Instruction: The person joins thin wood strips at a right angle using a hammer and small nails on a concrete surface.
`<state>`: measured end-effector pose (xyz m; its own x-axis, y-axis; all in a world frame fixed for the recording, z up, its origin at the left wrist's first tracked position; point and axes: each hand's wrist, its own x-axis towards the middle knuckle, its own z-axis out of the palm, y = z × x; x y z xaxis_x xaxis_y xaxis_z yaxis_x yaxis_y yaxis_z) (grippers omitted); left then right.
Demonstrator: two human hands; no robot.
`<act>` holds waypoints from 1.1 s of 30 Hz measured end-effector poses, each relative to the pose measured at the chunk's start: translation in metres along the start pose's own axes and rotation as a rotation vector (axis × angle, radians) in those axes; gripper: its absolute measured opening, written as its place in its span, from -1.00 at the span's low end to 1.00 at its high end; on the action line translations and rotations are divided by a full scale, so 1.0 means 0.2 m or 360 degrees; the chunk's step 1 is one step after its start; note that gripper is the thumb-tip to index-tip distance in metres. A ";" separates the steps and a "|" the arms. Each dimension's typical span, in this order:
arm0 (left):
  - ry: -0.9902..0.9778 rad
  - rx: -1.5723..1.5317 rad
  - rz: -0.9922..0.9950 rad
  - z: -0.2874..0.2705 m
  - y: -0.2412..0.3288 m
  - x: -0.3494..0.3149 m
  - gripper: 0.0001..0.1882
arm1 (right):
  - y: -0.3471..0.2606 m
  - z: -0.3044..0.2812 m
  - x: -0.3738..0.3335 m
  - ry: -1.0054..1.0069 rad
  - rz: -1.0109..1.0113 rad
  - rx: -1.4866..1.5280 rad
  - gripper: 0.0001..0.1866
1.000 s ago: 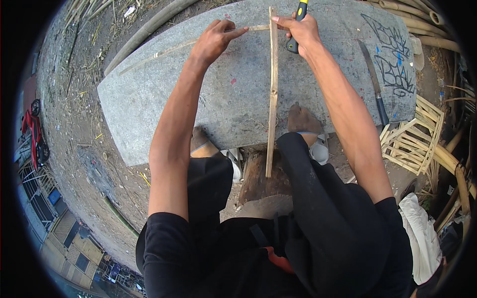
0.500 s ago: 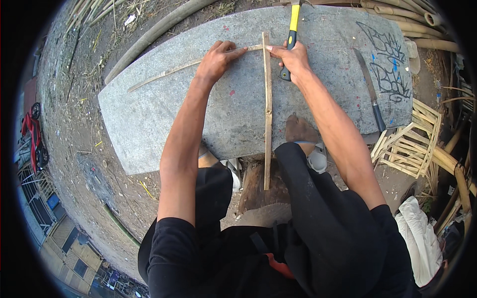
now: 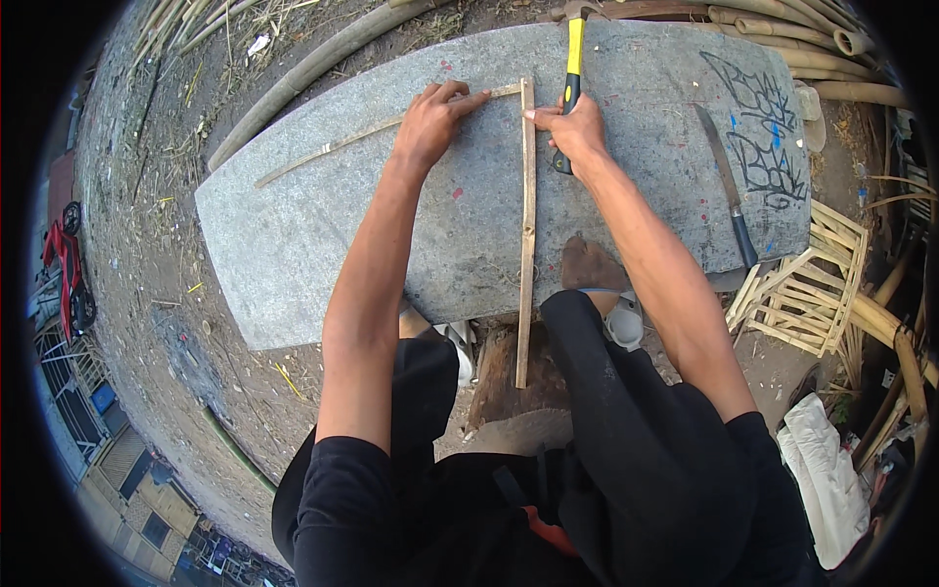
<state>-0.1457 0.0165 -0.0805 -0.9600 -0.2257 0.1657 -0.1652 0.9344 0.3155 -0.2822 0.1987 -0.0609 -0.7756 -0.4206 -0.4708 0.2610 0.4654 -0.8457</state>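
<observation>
Two narrow wooden strips meet at a corner on a grey board. My left hand (image 3: 430,125) rests over the strip lying crosswise (image 3: 342,147), thumb and fingers pinching it near its right end. The other strip (image 3: 528,201) runs toward me and overhangs the board's near edge; its far end meets the crosswise strip. Closed round the black grip of a hammer (image 3: 575,49) with a yellow shaft section, my right hand (image 3: 579,129) also presses its thumb against the lengthwise strip. The hammer's head points away from me.
The grey board (image 3: 284,254) has a knife (image 3: 722,161) with a dark handle on its right. A slatted wooden frame (image 3: 807,284) stands beyond its right edge. Bamboo poles (image 3: 773,34) lie at the far right, and a long curved pole (image 3: 303,78) at the far left.
The lengthwise strip has slid toward me, so its far end sticks out less past the crosswise strip. My right hand and the hammer have shifted slightly nearer.
</observation>
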 end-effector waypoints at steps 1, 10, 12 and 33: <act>0.0010 -0.0032 -0.0036 0.01 0.01 -0.01 -0.39 | -0.02 -0.01 -0.01 -0.0013 0.0035 -0.0006 -0.51; 0.0405 0.0167 -0.0267 0.00 0.19 -0.09 -0.50 | 0.06 -0.02 0.09 -0.0137 0.0000 0.0001 -0.53; 0.0647 0.0090 -0.0350 -0.02 0.30 -0.21 -0.59 | 0.06 -0.01 0.10 -0.0207 -0.0087 0.0011 -0.53; 0.0056 -0.1106 -0.1653 0.09 1.38 -1.23 -0.68 | 0.05 -0.03 0.08 -0.0192 -0.0020 -0.0006 -0.51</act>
<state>0.0411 0.3352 -0.0517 -0.4391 -0.7859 -0.4353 -0.6758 -0.0303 0.7364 -0.2949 0.2028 -0.0756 -0.7041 -0.5168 -0.4869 0.2493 0.4622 -0.8510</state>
